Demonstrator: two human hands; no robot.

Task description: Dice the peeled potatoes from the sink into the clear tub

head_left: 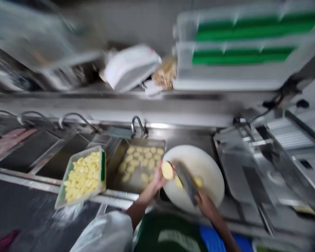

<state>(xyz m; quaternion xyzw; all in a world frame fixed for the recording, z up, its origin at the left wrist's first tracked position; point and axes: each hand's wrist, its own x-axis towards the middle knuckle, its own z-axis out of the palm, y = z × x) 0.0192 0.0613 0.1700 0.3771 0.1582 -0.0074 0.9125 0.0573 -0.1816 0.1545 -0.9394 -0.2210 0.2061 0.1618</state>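
My left hand [160, 177] is closed on a peeled potato piece [167, 170], its pale cut face turned up, at the left edge of a round white cutting board [210, 164]. Closed round the handle of a cleaver, my right hand [205, 203] is over the board's front part. The broad dark blade of the cleaver [186, 180] slants up and left toward the potato piece. Beside the blade's left side is another potato piece [178, 182]. A further peeled potato [198, 181] rests on the board to the right of the blade.
Left of the board, a sink [112, 176] holds several peeled potatoes in water. A clear tub [103, 171] of potato chunks stands farther left on the sink edge. A tap [138, 126] rises behind. Metal trays [233, 175] lie at right. Green-marked boxes [225, 75] sit on the shelf above.
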